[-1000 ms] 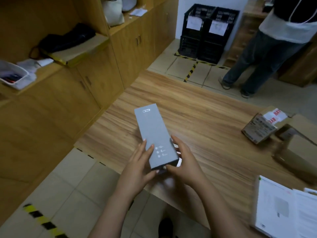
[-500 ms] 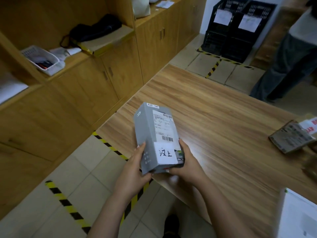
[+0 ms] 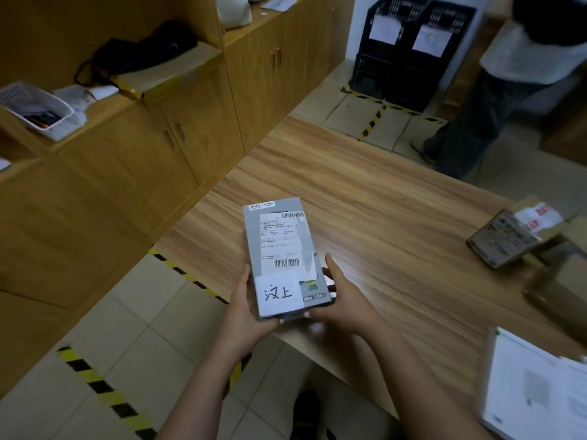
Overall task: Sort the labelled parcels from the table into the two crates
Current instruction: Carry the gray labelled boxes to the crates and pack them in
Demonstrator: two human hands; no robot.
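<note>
I hold a long grey parcel [image 3: 279, 255] over the near corner of the wooden table [image 3: 381, 198]. Its label side faces up, with a shipping label and a white handwritten sticker near my end. My left hand [image 3: 246, 308] grips its near left edge, and my right hand [image 3: 344, 301] grips its near right edge. Two black crates [image 3: 409, 49], each with a white paper sheet on the front, stand side by side on the floor beyond the table's far end. More parcels wait at the table's right: a brown labelled packet [image 3: 502, 239] and cardboard boxes [image 3: 562, 281].
Wooden cabinets [image 3: 197, 122] and shelves line the left, leaving a tiled aisle with yellow-black floor tape [image 3: 104, 389]. A person [image 3: 495, 90] stands on the floor right of the crates. White papers [image 3: 536, 389] lie at the table's near right corner.
I have turned the parcel over from its plain grey face to its label side, now flat and facing up. My view shifted left, then back; the person near the crates moved.
</note>
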